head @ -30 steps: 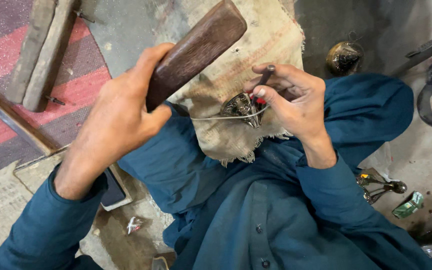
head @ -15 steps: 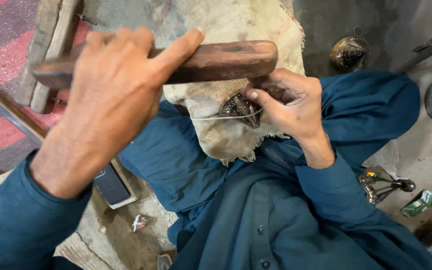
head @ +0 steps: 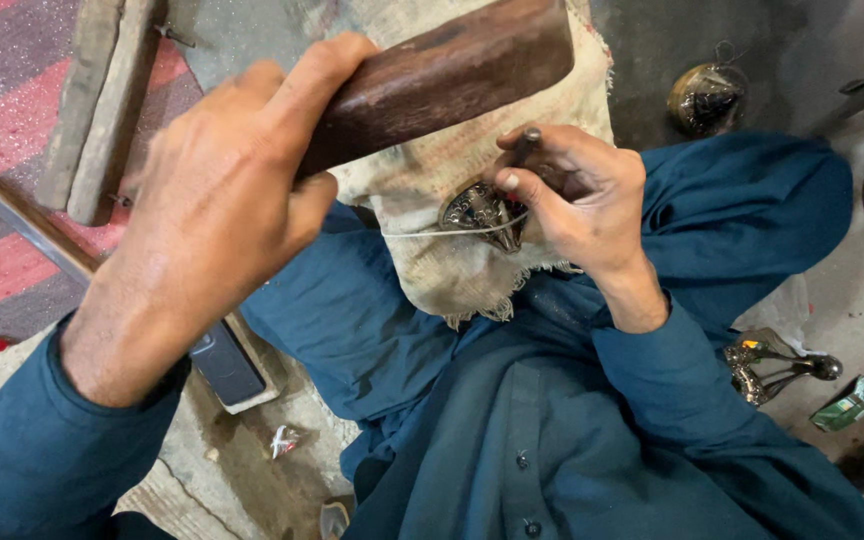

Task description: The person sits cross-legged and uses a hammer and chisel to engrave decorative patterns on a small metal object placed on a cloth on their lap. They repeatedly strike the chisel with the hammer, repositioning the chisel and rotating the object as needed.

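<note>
Since half a second ago the wooden block point(head: 442, 75) has swung from lying almost level across the view to tilting up toward the upper right, and the left hand point(head: 217, 205) that carries it has dropped lower and nearer the camera. That hand is closed tight around the lower end of the block, thumb laid along its top edge. The right hand point(head: 577, 200) is curled nearly shut, its fingertips pinching a small dark metal punch point(head: 526, 143) upright against a small ornate metal piece point(head: 477, 208) that lies on a frayed burlap cloth point(head: 452, 270) spread over the lap. A thin wire point(head: 422, 232) runs out leftward from the piece across the cloth. The block's raised end hangs above and to the left of the punch, apart from it, with open air between them. Blue clothing point(head: 592, 420) fills the lower middle of the view. To the right, on the bare floor, lie a few ornate metal spoons point(head: 772, 365), well apart from the hands. To the left, wooden slats point(head: 97, 100) rest on a red and grey striped mat point(head: 12, 150).
</note>
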Available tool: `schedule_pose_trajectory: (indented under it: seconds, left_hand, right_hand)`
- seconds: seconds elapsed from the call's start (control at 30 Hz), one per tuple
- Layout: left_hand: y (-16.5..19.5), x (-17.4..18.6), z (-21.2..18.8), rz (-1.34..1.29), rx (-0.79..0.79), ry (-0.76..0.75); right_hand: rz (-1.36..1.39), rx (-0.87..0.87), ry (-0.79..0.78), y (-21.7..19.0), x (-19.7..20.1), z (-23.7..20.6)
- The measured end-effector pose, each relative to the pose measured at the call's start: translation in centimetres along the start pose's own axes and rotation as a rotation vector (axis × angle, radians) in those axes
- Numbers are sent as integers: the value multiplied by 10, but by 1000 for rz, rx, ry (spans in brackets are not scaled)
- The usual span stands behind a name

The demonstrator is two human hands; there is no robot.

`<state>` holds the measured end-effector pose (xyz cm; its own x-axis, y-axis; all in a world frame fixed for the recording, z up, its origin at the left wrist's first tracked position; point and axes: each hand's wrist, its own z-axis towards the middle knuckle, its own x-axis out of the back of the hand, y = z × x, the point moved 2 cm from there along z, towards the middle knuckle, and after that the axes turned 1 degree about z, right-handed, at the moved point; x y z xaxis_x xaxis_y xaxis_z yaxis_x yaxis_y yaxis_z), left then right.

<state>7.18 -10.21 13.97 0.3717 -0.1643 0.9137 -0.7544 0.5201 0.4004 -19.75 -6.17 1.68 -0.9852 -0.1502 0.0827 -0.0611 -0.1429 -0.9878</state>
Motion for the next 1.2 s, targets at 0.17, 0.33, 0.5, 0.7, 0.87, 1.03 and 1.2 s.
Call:
schedule_pose_trajectory:
  seconds: [0.17, 0.33, 0.5, 0.7, 0.87, 1.03, 1.2]
  left_hand:
    - [4, -4, 3, -12, -96, 61]
    - [6, -4, 8, 45, -84, 32]
    - [7, -3, 10, 113, -91, 47]
    - [7, -4, 10, 89, -70, 33]
    - [8, -7, 12, 231, -96, 60]
    - [7, -8, 14, 401, -138, 81]
    - [6, -9, 16, 210, -75, 31]
  right_hand:
    - [36, 19, -7, -3, -2, -1]
    - [-14, -15, 11, -2, -1, -1]
    - [62, -14, 7, 0, -1, -1]
    - [5, -15, 11, 0, 1, 0]
    - [38, -48, 18, 3, 2, -1]
    - [141, 7, -14, 5, 3, -1]
    - [111, -16, -8, 7, 4, -1]
